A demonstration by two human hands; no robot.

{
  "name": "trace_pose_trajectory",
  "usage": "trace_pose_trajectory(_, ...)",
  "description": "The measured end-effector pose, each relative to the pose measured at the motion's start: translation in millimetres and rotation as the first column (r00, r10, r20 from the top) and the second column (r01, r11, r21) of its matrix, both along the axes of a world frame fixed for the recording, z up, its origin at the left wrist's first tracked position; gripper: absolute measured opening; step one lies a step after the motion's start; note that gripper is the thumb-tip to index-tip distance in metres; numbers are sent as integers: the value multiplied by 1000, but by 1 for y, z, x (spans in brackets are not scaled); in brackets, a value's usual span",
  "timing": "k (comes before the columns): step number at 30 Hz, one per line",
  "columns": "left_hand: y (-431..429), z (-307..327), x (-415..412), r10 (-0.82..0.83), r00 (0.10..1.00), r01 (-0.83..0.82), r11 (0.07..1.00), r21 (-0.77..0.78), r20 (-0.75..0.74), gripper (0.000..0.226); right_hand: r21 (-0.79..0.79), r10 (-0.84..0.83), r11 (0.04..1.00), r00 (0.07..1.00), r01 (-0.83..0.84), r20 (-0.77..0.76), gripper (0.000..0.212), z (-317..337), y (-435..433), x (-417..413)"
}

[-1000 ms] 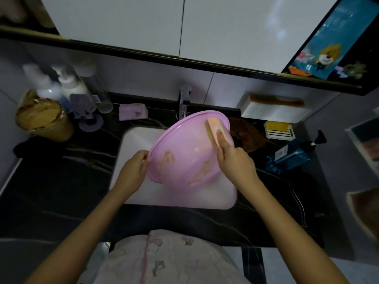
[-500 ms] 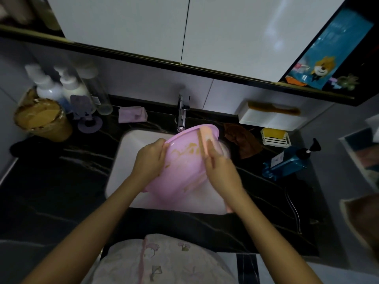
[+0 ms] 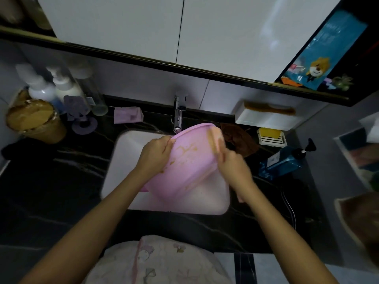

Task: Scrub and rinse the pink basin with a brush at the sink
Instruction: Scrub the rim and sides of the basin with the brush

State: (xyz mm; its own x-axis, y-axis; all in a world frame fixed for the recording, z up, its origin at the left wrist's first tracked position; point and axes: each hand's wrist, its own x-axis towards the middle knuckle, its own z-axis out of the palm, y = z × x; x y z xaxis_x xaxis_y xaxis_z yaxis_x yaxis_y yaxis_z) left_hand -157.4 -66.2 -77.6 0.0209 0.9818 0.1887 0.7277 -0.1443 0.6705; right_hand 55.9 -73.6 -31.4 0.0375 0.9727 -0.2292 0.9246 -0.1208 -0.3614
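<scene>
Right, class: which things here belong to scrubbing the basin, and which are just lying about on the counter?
In use:
pink basin
brush
left hand
right hand
sink
tap

Lying about:
blue pump bottle
brown cloth
soap dish
purple cloth
white bottles

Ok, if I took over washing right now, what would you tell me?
Left hand: grips the pink basin by its left rim, tilted over the white sink, just below the faucet.
Right hand: holds the brush, pressed at the basin's upper right rim.
Done: scrubbing is under way.
Left: brown smears remain inside; no running water is visible, so it needs more scrubbing, then rinsing.
</scene>
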Motion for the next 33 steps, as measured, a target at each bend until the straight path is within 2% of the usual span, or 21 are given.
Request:
trace_pose_trajectory(2,1,0,2,-1,1000,1,1000,5,-4,29,-29,-90,996,995,90,-32,48,5,9,2)
trace_pose_trajectory(3,1,0,1,3,1000,-3,1000,2,-1,28,-7,-49,999,998,49,-34,49,4,2,-7)
trace_pose_trajectory(6,-1,0,-6,18,1000,-17,1000,-18,24,30,46,215,976,974,-213,-66,52,7,-38,-32)
trace_pose_trajectory(7,-1,0,-6,20,999,-19,1000,-24,27,31,50,257,966,966,-255,-23,53,4,-39,-26)
trace_pose_trajectory(8,-2,2,-5,16,1000,-16,1000,-23,26,32,35,222,974,975,-222,13,52,3,-30,-17)
trace_pose_trajectory(11,-5,2,5,-7,1000,7,1000,-11,-18,32,7,-47,999,998,47,-46,50,0,6,3)
trace_pose_trajectory(12,-6,1,8,-7,999,7,1000,-8,-33,32,29,-60,998,996,62,-68,50,1,3,-2)
trace_pose_trajectory(15,-6,0,5,20,999,-20,1000,0,-26,33,83,141,988,984,-132,-110,53,-3,-32,-31)
trace_pose_trajectory(17,-6,2,2,11,999,-11,1000,7,-35,34,83,278,958,959,-273,-56,55,-3,-53,-34)
trace_pose_trajectory(18,-6,3,2,1,999,0,1000,4,-43,34,84,260,963,964,-255,-55,55,-3,-52,-28)
trace_pose_trajectory(21,-7,3,5,-26,996,27,1000,4,-89,33,213,33,977,956,31,-291,53,1,-29,-5)
trace_pose_trajectory(22,-9,3,6,-40,994,41,999,9,-106,34,271,35,961,949,55,-314,53,4,-24,-4)
trace_pose_trajectory(24,-13,2,8,-73,990,76,997,13,-120,39,291,137,954,965,-68,-223,53,9,-19,-12)
trace_pose_trajectory(26,-16,1,11,-91,989,94,995,18,-118,48,229,283,936,958,-266,-40,54,4,-25,-22)
trace_pose_trajectory(27,-16,2,12,-90,989,93,995,20,-118,49,205,297,933,954,-297,28,54,1,-24,-21)
trace_pose_trajectory(29,-17,4,16,-92,987,95,995,17,-132,42,196,163,964,981,-180,100,53,-1,-6,-7)
trace_pose_trajectory(31,-17,4,20,-88,987,91,996,15,-137,40,169,27,985,997,-40,75,52,1,2,-2)
trace_pose_trajectory(33,-15,5,22,-82,988,87,996,26,-132,41,178,124,976,992,-124,12,52,1,-13,-21)
